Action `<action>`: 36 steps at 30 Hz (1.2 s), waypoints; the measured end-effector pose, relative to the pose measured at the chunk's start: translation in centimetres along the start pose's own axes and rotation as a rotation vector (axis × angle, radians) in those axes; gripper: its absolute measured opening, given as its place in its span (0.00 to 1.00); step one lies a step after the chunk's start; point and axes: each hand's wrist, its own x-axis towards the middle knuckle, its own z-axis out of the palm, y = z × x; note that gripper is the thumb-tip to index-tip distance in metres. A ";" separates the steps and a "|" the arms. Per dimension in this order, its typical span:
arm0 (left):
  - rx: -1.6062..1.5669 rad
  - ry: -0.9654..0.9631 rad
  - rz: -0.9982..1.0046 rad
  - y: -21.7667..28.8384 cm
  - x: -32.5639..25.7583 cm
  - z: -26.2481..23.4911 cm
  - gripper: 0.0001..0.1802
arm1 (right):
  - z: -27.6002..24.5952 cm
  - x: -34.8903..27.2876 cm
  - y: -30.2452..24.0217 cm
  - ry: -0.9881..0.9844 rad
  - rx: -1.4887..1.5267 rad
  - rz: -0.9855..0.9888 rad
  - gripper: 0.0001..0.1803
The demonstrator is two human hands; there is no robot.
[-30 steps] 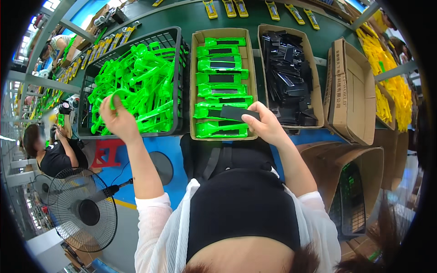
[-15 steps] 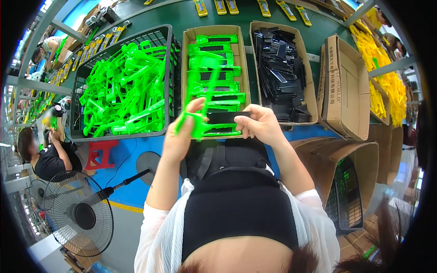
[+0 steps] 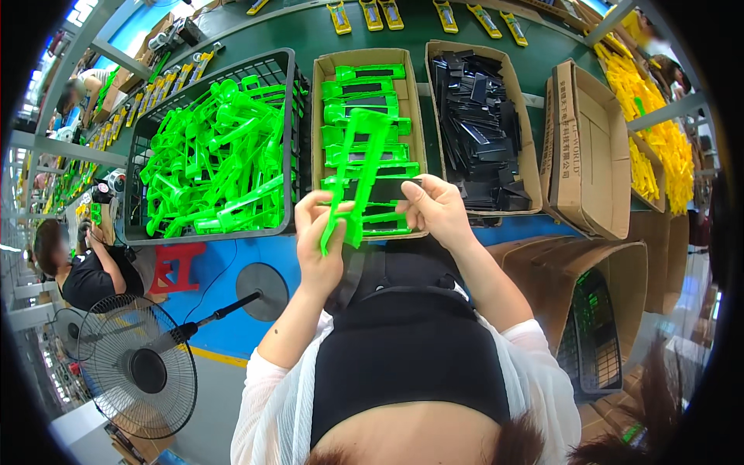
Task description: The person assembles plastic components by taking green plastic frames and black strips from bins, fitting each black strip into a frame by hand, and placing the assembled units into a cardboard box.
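The left hand [image 3: 319, 240] grips a green frame [image 3: 364, 184], the right hand [image 3: 438, 211] pinches a black panel [image 3: 393, 191], apparently unjoined, over the carton [image 3: 417, 108]. Several panelled frames [image 3: 339, 113] lie there; many loose frames [image 3: 225, 155] and panels [image 3: 477, 116] remain.

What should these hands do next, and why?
Maybe the right hand should ease its flat black piece into the green frame in the left hand. The two are close together, and green frames in the cardboard box have similar dark pieces in them.
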 end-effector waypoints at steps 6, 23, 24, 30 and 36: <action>-0.814 -0.045 -0.559 0.9 1.2 3.0 0.18 | 3.6 0.1 -0.2 0.383 -0.868 -0.679 0.18; -0.750 -0.290 -0.504 0.2 2.1 -2.3 0.17 | -1.0 -0.2 -3.3 -0.043 -0.228 0.073 0.08; -0.707 -0.255 -0.457 -0.2 2.1 -3.3 0.16 | -1.5 -0.4 -2.8 -0.065 -0.226 0.061 0.08; -0.342 -0.328 -0.602 -1.8 2.8 -4.7 0.11 | 0.3 -1.8 -3.1 -0.186 -0.330 0.165 0.10; -0.428 -0.457 -0.740 -1.7 2.8 -4.6 0.08 | 1.4 -1.3 -3.4 -0.182 -0.544 0.180 0.12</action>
